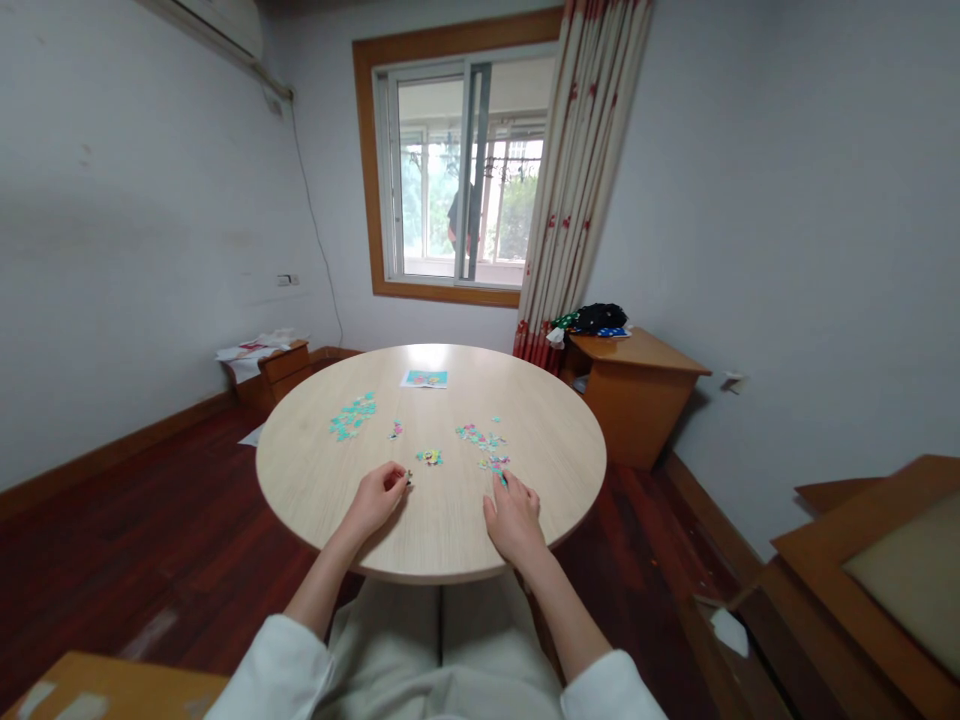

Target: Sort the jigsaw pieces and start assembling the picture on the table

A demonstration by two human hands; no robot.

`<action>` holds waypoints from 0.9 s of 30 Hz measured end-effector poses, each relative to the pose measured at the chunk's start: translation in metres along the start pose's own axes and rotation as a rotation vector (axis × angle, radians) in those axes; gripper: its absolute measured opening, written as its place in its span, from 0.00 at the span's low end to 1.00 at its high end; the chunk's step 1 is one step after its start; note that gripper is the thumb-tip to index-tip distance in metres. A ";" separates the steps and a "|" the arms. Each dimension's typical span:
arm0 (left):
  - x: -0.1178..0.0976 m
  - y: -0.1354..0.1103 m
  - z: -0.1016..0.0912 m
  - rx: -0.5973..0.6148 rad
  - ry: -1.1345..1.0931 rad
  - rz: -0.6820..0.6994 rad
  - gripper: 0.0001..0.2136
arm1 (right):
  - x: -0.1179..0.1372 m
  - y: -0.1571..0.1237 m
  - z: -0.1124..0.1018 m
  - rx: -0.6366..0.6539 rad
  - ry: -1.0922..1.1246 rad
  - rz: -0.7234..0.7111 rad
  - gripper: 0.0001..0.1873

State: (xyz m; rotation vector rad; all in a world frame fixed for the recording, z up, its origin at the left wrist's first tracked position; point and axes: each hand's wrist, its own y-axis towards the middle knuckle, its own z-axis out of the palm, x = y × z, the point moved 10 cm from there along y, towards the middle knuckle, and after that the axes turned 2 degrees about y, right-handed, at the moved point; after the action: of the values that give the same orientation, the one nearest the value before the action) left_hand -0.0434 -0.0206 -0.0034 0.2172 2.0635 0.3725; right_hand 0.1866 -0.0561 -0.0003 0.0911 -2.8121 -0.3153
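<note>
My left hand (381, 498) rests near the front of the round table, thumb and fingers pinched around a small dark jigsaw piece (409, 478). My right hand (516, 516) lies on the table with its thumb apart from the fingers. Its fingertips touch the near edge of a loose cluster of jigsaw pieces (493, 463). Between the hands, slightly farther off, sits a small yellow and teal group of pieces (430, 457) that looks joined. A small pink and dark piece group (395, 430) lies beyond my left hand.
Several teal pieces (352, 416) spread over the left of the pale round table (450, 530). More mixed pieces (477, 434) lie at the right. A picture sheet (425, 379) is at the far side. A wooden cabinet (637, 390) stands behind right; a person (465, 218) shows through the window.
</note>
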 end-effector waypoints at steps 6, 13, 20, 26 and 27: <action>0.002 0.001 0.001 -0.004 -0.002 -0.009 0.10 | 0.002 0.001 0.007 0.016 -0.009 -0.048 0.23; -0.002 0.000 0.001 0.009 0.018 -0.004 0.08 | 0.003 0.002 0.010 0.020 0.000 -0.071 0.22; -0.003 -0.001 0.003 0.020 0.020 -0.009 0.08 | 0.004 0.001 0.009 0.031 0.001 -0.064 0.22; -0.001 0.001 0.008 0.048 0.006 -0.030 0.09 | 0.005 0.001 0.007 0.020 -0.003 -0.070 0.22; -0.002 0.001 0.009 0.054 0.012 -0.028 0.09 | 0.005 0.001 0.007 0.020 -0.004 -0.072 0.22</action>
State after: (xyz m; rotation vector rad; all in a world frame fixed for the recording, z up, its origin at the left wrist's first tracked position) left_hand -0.0347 -0.0189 -0.0059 0.2185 2.0875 0.3019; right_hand 0.1794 -0.0542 -0.0051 0.1969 -2.8208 -0.3040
